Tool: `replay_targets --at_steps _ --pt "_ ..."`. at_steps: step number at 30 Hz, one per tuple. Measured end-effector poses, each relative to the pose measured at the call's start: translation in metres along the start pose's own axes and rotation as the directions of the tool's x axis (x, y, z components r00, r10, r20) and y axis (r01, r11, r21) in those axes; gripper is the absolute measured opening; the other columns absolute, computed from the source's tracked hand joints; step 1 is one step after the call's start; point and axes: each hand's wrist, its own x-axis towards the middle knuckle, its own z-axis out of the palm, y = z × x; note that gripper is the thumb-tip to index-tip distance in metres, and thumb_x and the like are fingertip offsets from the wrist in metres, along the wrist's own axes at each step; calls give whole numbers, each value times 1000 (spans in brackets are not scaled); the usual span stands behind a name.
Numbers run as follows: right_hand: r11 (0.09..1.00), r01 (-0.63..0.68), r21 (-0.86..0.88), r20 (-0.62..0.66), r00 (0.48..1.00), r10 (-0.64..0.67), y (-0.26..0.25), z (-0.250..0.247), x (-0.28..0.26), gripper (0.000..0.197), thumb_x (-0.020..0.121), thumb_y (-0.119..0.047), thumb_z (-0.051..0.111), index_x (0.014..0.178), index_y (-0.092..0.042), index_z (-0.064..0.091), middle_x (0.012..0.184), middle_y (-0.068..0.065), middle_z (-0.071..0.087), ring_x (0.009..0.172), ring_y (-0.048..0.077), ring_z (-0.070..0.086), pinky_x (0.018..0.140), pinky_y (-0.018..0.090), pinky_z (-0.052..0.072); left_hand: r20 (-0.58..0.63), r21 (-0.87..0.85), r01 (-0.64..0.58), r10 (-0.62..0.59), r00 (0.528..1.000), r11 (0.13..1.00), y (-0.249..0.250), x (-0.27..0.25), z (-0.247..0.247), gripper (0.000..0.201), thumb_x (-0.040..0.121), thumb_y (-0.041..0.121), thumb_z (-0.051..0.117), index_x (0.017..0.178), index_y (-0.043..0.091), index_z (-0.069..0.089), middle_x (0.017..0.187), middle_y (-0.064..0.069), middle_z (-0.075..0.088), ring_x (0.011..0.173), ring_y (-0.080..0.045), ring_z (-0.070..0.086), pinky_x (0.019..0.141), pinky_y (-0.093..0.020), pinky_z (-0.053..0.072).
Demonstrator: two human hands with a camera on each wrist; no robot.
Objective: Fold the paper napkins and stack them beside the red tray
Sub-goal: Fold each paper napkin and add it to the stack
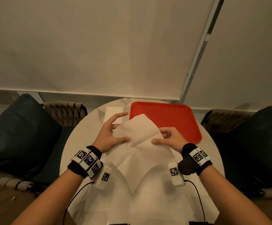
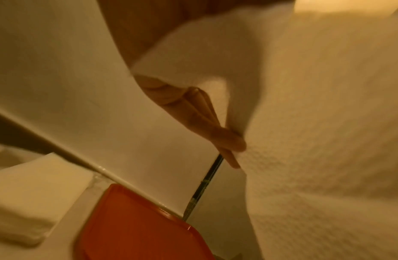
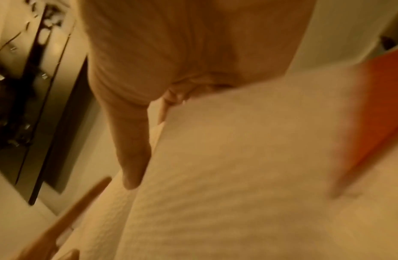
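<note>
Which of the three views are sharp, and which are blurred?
Head view: sharp, warm dim light, the napkin and red tray clear. Left wrist view: slightly soft. Right wrist view: strongly blurred, the tray only an orange smear.

Head view. I hold one white paper napkin [image 1: 136, 130] between both hands above the round marble table [image 1: 81, 135]. My left hand [image 1: 111, 135] pinches its left edge, thumb below and fingers spread above; my right hand [image 1: 169, 137] pinches the right edge, thumb extended along the paper. The napkin's far corner overlaps the near left part of the red tray [image 1: 177, 117], which sits at the table's far right. A stack of folded napkins [image 1: 112, 111] lies just left of the tray. Unfolded napkins [image 1: 132, 184] cover the near tabletop. Dark cushions [image 1: 18, 132] rest on woven chairs at either side.
</note>
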Motion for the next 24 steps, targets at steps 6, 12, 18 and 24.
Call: replay_targets --at_steps 6,12,18,24 --pt "994 -108 -5 -52 993 108 12 3 -1 32 74 -10 79 104 -4 70 98 12 74 89 31 71 80 44 58 -183 -5 66 -66 981 998 -13 -8 -3 64 65 4 86 120 27 61 98 -1 73 88 -16 70 81 -41 59" --pt "936 -88 340 -188 969 159 15 8 5 38 77 -10 75 111 2 63 107 18 70 91 27 70 69 31 59 -130 131 -6 23 991 991 -21 -15 8 79 71 9 84 133 41 47 112 29 63 94 -8 66 77 -29 58" --pt "963 -133 235 -194 964 181 26 24 6 47 72 -7 80 112 -20 60 107 4 70 96 22 69 80 42 58 -93 196 -66 85 992 978 -29 -19 21 81 78 11 77 139 47 38 137 27 48 116 4 54 92 -17 49" --pt "957 -80 279 -193 971 138 22 41 12 31 81 -10 74 109 -18 62 102 4 73 91 21 71 75 37 59 -18 348 -123 138 990 929 -47 -23 45 32 86 23 71 117 28 68 118 16 65 113 4 56 101 -33 46"
